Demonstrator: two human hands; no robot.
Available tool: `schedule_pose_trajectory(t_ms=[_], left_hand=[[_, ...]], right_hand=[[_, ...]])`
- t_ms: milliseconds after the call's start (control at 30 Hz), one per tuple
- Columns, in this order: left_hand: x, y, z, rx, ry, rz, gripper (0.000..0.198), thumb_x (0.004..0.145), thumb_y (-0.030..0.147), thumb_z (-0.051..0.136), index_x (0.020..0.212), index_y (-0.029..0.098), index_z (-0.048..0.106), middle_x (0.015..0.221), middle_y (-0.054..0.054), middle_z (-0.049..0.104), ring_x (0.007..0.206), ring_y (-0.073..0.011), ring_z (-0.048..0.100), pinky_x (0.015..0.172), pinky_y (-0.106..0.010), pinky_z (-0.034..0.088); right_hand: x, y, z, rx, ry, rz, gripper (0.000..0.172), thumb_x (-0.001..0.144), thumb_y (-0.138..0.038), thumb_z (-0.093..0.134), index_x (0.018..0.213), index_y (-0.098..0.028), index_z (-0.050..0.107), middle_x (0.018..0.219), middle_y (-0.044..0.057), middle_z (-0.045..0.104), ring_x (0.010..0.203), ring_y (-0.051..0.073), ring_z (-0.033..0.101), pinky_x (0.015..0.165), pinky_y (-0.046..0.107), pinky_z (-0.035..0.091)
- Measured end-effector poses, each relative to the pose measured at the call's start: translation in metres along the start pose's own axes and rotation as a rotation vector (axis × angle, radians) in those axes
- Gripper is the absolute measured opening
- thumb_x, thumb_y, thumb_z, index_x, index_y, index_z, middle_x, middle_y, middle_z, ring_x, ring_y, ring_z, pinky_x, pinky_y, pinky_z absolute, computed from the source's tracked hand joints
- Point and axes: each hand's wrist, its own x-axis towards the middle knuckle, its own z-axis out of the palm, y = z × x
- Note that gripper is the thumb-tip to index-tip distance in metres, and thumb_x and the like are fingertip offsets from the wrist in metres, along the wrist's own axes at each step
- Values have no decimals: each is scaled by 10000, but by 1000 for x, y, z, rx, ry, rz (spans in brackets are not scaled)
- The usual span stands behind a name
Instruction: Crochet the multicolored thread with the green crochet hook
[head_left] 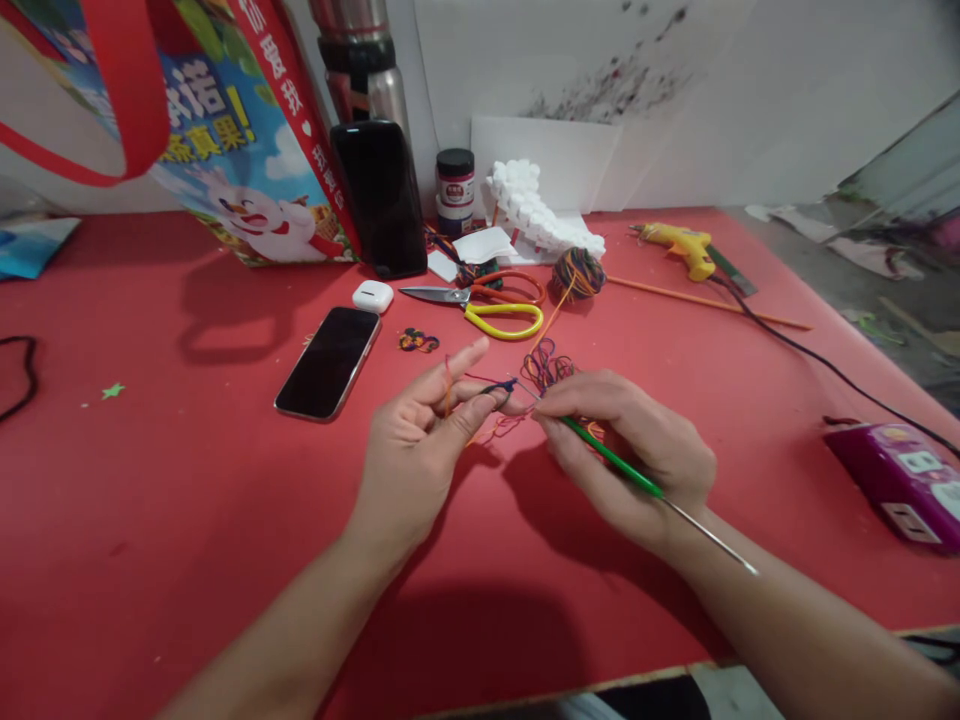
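Observation:
My left hand (pixel 420 440) pinches a small dark piece of crochet (pixel 501 388) between thumb and finger, and an orange strand of yarn runs over its raised index finger. In my right hand (pixel 637 450) is a crochet hook (pixel 619 458) with a green grip, held like a pen. Its thin tip points left, close to the crochet piece; whether it passes through a loop is too small to tell. Loose multicoloured yarn (pixel 547 368) lies behind my fingers, and an orange strand leads from it to a yarn ball (pixel 577 273).
Scissors (pixel 506 318), a phone (pixel 330 362), a white earbud case (pixel 373 297) and a small crocheted piece (pixel 418 341) lie on the red table (pixel 225 520). A second phone (pixel 381 200) stands upright behind. At right are a yellow glue gun (pixel 679 248) and a purple power strip (pixel 892 485).

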Motion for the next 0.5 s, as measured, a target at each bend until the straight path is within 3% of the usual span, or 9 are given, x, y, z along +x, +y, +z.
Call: schedule_pose_trajectory(t_ms=[167,500], left_hand=[[0,0,-3,4,-50,-2,443,878,339,852,1312,297,775,853,10,811,899,-141,735,916,-268,569],[0,5,-3,45,-133,-22,500,862,281,854,1349,222,755,785,-5,773,850,-153,742,837,-250,574]], right_hand=[[-1,0,-1,228,17,179,200,967,-91,673,1045,-254,756,944,51,781,740,175,731,669,334,601],[-1,12,-6,633,-26,311,121,999,-183,690,1019,-210,807,879,45,749,589,116,637,537,276,529]])
